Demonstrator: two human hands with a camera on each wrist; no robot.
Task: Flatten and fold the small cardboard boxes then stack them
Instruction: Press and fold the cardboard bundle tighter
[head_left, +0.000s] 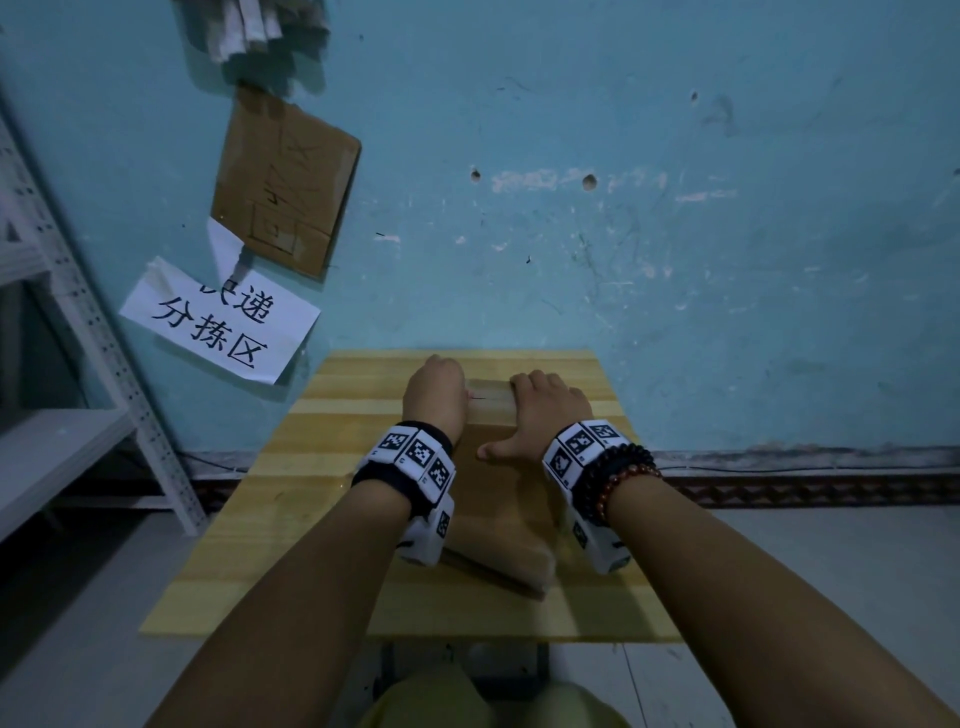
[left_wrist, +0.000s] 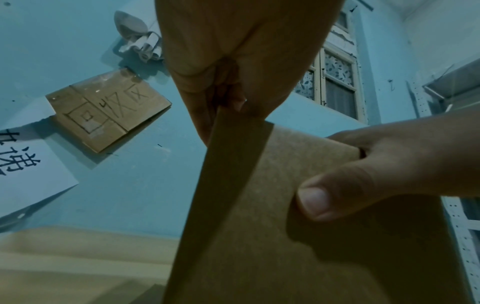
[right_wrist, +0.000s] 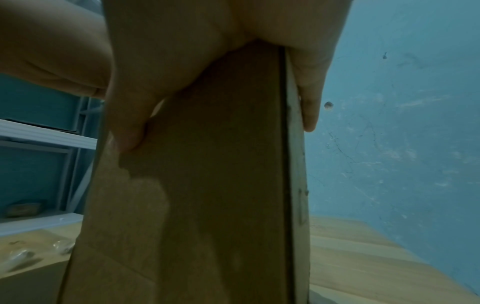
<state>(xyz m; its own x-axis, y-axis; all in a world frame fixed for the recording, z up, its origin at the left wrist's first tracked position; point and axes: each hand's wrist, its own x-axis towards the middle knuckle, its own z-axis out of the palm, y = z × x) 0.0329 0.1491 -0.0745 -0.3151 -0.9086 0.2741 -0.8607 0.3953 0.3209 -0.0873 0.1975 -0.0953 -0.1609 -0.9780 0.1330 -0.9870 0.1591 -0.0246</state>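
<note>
A brown cardboard box (head_left: 498, 499) lies lengthwise in the middle of the wooden table (head_left: 291, 519). Both hands hold its far end. My left hand (head_left: 436, 389) is curled round the far left edge, and in the left wrist view its fingers (left_wrist: 228, 90) pinch the top of the box's side panel (left_wrist: 233, 185). My right hand (head_left: 540, 410) rests over the far right part, thumb spread across the top face. The right wrist view shows that thumb (right_wrist: 127, 131) on one face of the box (right_wrist: 207, 185) and a finger (right_wrist: 309, 102) down the other side.
A blue wall stands right behind the table. A cardboard sign (head_left: 285, 176) and a white paper sign (head_left: 218, 322) hang on it at the left. A grey metal shelf (head_left: 78, 364) stands to the left. Clear scraps (right_wrist: 26, 253) lie on the table.
</note>
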